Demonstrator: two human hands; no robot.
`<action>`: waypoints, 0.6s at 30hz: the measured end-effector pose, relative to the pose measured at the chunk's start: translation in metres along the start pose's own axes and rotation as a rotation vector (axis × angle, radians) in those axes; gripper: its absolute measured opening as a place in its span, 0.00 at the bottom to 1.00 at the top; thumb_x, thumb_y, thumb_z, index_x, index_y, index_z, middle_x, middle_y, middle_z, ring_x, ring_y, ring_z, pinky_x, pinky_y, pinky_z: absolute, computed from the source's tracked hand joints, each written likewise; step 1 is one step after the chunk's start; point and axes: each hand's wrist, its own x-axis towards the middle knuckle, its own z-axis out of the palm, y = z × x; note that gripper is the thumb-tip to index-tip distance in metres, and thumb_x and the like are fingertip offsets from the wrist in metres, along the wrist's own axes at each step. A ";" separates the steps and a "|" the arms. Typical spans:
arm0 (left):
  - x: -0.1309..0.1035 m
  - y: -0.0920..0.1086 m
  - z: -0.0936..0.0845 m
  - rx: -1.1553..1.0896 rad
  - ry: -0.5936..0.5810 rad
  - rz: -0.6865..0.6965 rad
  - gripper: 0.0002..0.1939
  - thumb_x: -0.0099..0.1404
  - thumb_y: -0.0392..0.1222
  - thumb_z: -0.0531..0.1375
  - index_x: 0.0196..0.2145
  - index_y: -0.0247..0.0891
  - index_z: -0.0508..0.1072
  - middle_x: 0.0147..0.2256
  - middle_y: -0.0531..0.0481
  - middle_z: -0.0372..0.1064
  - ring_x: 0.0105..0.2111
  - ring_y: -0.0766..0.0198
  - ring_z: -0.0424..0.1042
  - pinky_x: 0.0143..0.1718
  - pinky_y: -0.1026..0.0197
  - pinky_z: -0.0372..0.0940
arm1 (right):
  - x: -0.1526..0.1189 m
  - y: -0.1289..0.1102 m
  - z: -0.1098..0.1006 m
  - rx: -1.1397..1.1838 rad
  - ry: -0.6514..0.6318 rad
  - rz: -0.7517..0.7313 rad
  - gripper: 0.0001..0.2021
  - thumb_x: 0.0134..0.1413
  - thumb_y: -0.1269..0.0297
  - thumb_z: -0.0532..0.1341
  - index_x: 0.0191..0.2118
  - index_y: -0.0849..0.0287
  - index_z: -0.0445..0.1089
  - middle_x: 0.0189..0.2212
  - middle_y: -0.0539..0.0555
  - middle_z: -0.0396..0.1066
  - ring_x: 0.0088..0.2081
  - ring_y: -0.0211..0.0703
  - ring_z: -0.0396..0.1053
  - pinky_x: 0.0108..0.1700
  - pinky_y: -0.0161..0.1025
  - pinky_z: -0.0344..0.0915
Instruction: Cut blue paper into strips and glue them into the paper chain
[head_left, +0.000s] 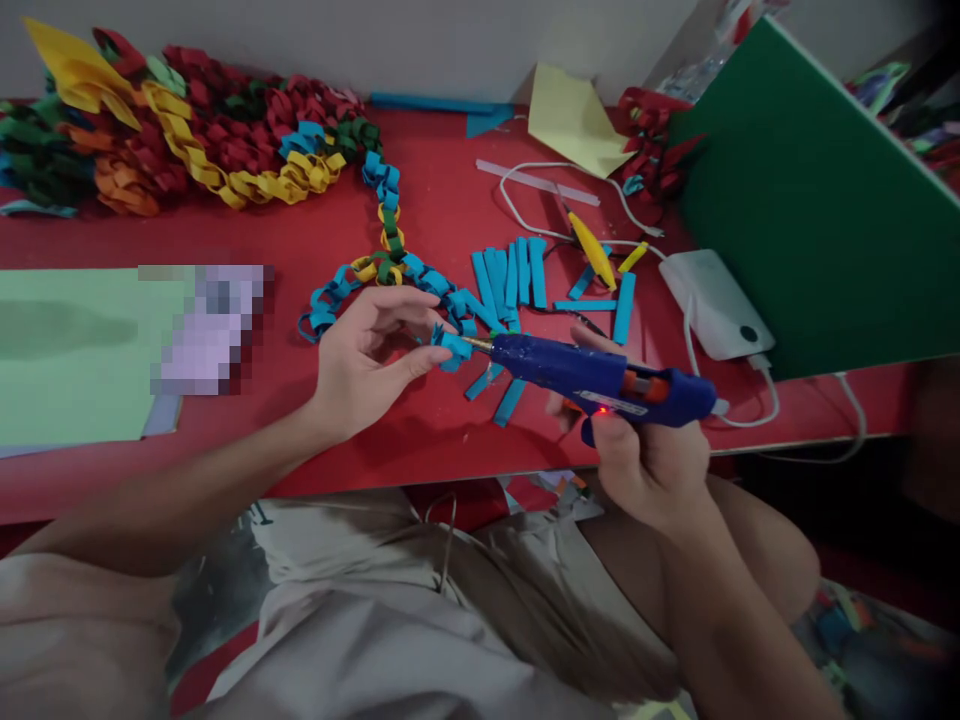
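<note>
My left hand (367,350) pinches a blue paper loop (452,348) at the end of a paper chain (390,265) of blue, yellow and green links lying on the red table (450,200). My right hand (637,450) grips a blue hot glue gun (600,378), its metal nozzle touching the loop. A red light glows on the gun. Loose blue paper strips (510,275) lie just beyond the gun.
A heap of coloured paper chains (172,130) fills the far left. A light green sheet (67,350) lies at left, a big green board (810,200) leans at right. A white power adapter (716,300) with cables, a yellow sheet (570,115) and yellow scissors (592,250) lie behind.
</note>
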 end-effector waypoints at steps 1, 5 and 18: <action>0.000 0.001 0.000 0.003 -0.004 -0.004 0.21 0.62 0.50 0.72 0.48 0.40 0.72 0.38 0.49 0.78 0.38 0.64 0.79 0.37 0.64 0.75 | -0.002 0.001 0.001 0.008 -0.021 0.001 0.15 0.69 0.58 0.57 0.57 0.50 0.71 0.48 0.58 0.78 0.28 0.42 0.73 0.33 0.41 0.73; -0.002 0.002 -0.002 0.030 -0.011 -0.030 0.22 0.62 0.52 0.71 0.48 0.40 0.72 0.38 0.48 0.78 0.38 0.63 0.79 0.36 0.64 0.76 | -0.004 0.001 0.001 0.031 -0.084 0.036 0.20 0.69 0.58 0.56 0.63 0.50 0.65 0.45 0.58 0.77 0.33 0.46 0.75 0.35 0.43 0.74; -0.003 0.003 -0.002 0.051 -0.010 -0.030 0.22 0.61 0.51 0.72 0.47 0.41 0.72 0.39 0.48 0.78 0.39 0.62 0.80 0.38 0.61 0.76 | 0.001 -0.005 -0.002 -0.030 -0.075 0.021 0.21 0.69 0.56 0.56 0.64 0.51 0.66 0.38 0.55 0.76 0.30 0.44 0.73 0.36 0.43 0.73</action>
